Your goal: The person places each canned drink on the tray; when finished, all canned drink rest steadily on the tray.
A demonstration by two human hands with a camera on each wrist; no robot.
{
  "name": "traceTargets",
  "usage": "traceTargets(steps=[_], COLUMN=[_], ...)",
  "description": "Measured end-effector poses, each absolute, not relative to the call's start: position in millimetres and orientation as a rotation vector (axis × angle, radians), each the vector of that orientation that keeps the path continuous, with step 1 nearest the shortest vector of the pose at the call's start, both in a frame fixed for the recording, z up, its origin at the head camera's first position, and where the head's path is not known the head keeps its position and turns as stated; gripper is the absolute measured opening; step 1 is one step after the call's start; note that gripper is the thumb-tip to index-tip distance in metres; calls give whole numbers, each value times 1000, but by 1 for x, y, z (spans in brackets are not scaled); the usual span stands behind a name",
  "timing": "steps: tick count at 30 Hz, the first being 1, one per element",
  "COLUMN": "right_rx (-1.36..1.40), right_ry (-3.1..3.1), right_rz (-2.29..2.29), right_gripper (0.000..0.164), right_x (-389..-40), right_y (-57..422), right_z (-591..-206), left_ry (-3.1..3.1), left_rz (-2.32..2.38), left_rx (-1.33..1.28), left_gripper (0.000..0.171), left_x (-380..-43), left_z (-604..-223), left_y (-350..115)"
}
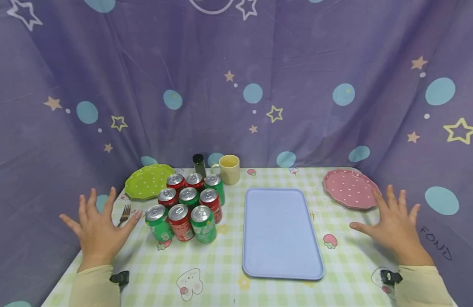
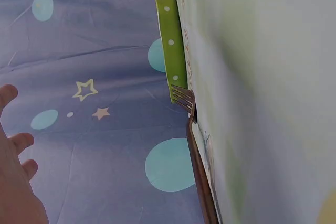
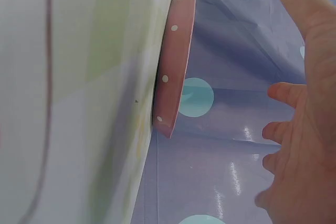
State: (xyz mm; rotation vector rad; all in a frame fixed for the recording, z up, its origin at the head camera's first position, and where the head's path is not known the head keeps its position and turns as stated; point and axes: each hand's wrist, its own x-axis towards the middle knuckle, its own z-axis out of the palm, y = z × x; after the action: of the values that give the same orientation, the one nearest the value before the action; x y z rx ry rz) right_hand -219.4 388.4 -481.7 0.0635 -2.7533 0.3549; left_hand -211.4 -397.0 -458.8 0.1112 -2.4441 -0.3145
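Observation:
My left hand (image 1: 100, 230) hovers over the table's left side with fingers spread, holding nothing. Close by it lies a fork (image 1: 125, 214), partly hidden behind the hand in the head view; the left wrist view shows its tines and handle (image 2: 197, 166). To this hand's right, red and green soda cans (image 1: 181, 216) stand upright in a tight group. On the other side, my right hand (image 1: 395, 226) is raised with its fingers spread and nothing in it. Just beyond its fingertips sits a pink polka-dot plate (image 1: 350, 189), seen edge-on in the right wrist view (image 3: 174, 66).
Between the hands lies a light blue rectangular tray (image 1: 281, 234). Behind the cans stand a yellow mug (image 1: 230, 170) and a dark-capped jar (image 1: 199, 165). A green polka-dot plate (image 1: 144, 181) is at the back left. Purple curtain (image 1: 297, 85) surrounds the checked tablecloth (image 1: 221, 264).

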Motion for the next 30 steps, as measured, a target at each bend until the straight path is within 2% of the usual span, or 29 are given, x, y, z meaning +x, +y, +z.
traceTargets(steps=[12, 21, 30], right_rx=[136, 383, 601], right_ry=[-2762, -2796, -2931], right_rz=[465, 866, 1041], right_gripper=[141, 130, 110], right_x=[-220, -220, -214], right_y=[380, 358, 322], right_z=[-480, -482, -479], left_ry=[-2475, -2589, -2582], left_rz=[-381, -655, -1131], left_rx=[5, -86, -306], left_gripper=[109, 102, 94], left_x=[-207, -208, -210], left_z=[-457, -459, -468], left_y=[-389, -374, -359])
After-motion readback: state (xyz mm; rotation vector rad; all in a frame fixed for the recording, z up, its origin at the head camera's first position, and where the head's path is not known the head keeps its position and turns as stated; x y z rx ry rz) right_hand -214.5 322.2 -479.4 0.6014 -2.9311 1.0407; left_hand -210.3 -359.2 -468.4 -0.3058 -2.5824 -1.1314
